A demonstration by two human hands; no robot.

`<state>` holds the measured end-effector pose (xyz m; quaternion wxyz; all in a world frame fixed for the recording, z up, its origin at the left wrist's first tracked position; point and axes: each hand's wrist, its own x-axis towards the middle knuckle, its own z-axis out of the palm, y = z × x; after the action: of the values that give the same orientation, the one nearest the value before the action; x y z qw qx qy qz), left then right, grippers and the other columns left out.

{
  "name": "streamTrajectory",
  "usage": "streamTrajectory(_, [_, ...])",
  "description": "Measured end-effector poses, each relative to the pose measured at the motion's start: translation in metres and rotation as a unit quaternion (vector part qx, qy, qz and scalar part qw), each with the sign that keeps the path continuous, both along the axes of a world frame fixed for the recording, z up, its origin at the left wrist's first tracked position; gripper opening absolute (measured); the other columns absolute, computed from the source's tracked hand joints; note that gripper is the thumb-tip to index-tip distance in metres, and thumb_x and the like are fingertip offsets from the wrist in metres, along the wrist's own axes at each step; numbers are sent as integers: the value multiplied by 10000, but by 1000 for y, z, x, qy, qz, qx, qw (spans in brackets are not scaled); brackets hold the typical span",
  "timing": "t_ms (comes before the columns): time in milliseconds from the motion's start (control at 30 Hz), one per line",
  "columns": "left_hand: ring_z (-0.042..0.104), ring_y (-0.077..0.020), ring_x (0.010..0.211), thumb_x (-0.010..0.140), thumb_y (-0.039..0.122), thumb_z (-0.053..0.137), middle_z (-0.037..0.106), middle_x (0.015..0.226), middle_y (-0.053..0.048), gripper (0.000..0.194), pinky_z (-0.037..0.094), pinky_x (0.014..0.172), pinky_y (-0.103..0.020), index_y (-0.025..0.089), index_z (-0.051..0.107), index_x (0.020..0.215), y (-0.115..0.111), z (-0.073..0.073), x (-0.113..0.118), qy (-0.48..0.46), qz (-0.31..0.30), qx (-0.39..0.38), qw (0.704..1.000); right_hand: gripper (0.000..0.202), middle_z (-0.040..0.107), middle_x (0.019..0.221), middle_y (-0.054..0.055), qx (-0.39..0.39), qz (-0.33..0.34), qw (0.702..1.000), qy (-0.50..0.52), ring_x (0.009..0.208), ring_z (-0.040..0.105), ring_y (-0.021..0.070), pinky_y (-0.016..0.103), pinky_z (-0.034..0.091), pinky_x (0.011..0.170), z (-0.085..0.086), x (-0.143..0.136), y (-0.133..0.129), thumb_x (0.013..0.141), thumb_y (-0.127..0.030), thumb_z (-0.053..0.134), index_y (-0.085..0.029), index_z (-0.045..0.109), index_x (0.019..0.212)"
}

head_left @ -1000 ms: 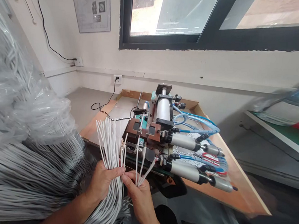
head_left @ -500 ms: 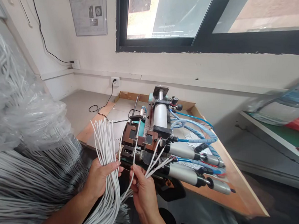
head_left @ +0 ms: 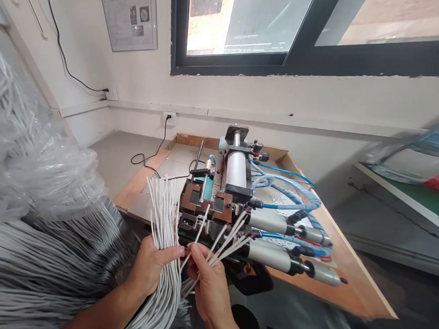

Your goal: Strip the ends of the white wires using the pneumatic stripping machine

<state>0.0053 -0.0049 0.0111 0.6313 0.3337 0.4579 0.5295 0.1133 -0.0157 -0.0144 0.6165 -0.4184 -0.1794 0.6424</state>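
My left hand [head_left: 150,267] is closed round a thick bundle of white cables [head_left: 164,215], whose ends point up. Close beside it, my right hand [head_left: 207,273] pinches a single white cable [head_left: 201,228] between thumb and fingers. Several more white cables [head_left: 233,237] fan out from the right hand to the upper right, some with reddish tips. Just beyond both hands is a pneumatic machine [head_left: 237,170] with brown clamp blocks [head_left: 222,208] and silver cylinders. The single cable's tip lies in front of the blocks.
A large pile of grey-white cables [head_left: 38,267] under clear plastic [head_left: 55,169] fills the left side. The machine stands in a wooden-edged tray [head_left: 360,287] with blue air hoses [head_left: 291,206]. At the right is a shelf [head_left: 407,196] holding a clear bottle.
The single cable has come back out of the machine's clamp area, and its tip now shows. My hands have drawn closer together. The left hand's bundle has shifted right.
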Motion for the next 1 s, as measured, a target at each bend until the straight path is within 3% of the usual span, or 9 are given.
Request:
streamTrajectory(333, [607, -156, 507, 574, 183, 713, 641, 564, 1, 158, 469, 488, -253, 120, 629, 692, 4, 6, -3, -12, 53, -31, 998, 215, 463, 491, -44, -63, -5, 997, 35, 436, 348, 53, 172, 258, 407, -1, 3, 10, 564, -343, 729, -144, 666, 615])
streamTrajectory(567, [532, -93, 486, 547, 130, 716, 613, 553, 29, 130, 437, 492, -210, 122, 630, 645, 10, 5, -4, -5, 71, 48, 996, 241, 514, 491, -21, 34, 146, 986, -77, 478, 394, 92, 233, 325, 508, 0, 1, -5, 587, -353, 723, -123, 684, 648])
streamTrajectory(767, [575, -114, 496, 542, 169, 736, 630, 564, 11, 191, 459, 474, -214, 124, 650, 707, 11, 11, -8, -24, 74, 0, 997, 220, 527, 554, -27, 71, -3, 987, -145, 539, 415, 104, 228, 325, 541, -6, 3, -11, 653, -370, 672, -159, 638, 597])
streamTrajectory(867, [594, -124, 496, 528, 174, 746, 642, 565, 0, 225, 471, 473, -216, 120, 651, 725, 12, 14, -9, -34, 78, -31, 996, 239, 538, 534, -22, 29, -36, 993, -111, 481, 393, 93, 222, 287, 470, -9, 3, -5, 638, -387, 678, -153, 640, 609])
streamTrajectory(1000, [589, -119, 474, 532, 162, 739, 636, 539, 2, 228, 476, 472, -219, 109, 645, 733, 13, 15, -9, -43, 71, -30, 996, 263, 552, 514, -16, -48, -70, 996, -8, 475, 436, 89, 211, 313, 467, -4, 0, 7, 525, -364, 753, -138, 632, 582])
